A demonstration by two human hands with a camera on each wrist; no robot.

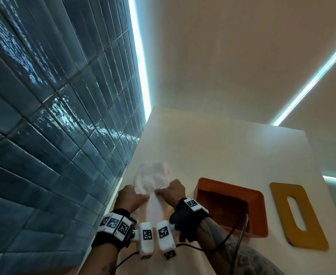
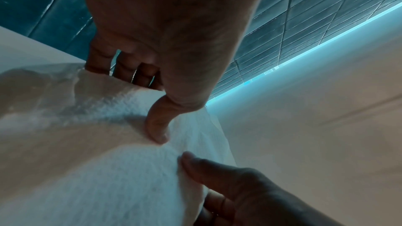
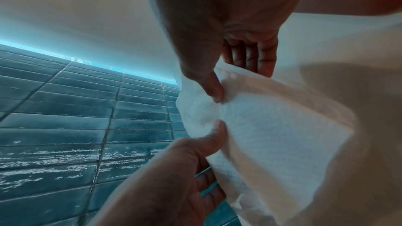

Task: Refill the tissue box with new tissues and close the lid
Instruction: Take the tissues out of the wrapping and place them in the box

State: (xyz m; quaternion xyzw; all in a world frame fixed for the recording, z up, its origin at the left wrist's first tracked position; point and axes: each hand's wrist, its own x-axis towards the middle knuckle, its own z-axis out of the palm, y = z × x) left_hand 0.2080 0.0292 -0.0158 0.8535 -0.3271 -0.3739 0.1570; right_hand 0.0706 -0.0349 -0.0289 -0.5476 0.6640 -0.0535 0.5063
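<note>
The tissues [image 1: 153,187] hang as one white sheaf with the long axis running away from the person, pinched between thumb and curled fingers of both the left hand [image 1: 130,198] and the right hand [image 1: 172,192]. The open orange box [image 1: 230,207] lies just to the right (nearer the right hand), its yellow lid [image 1: 300,217] beyond.
</note>
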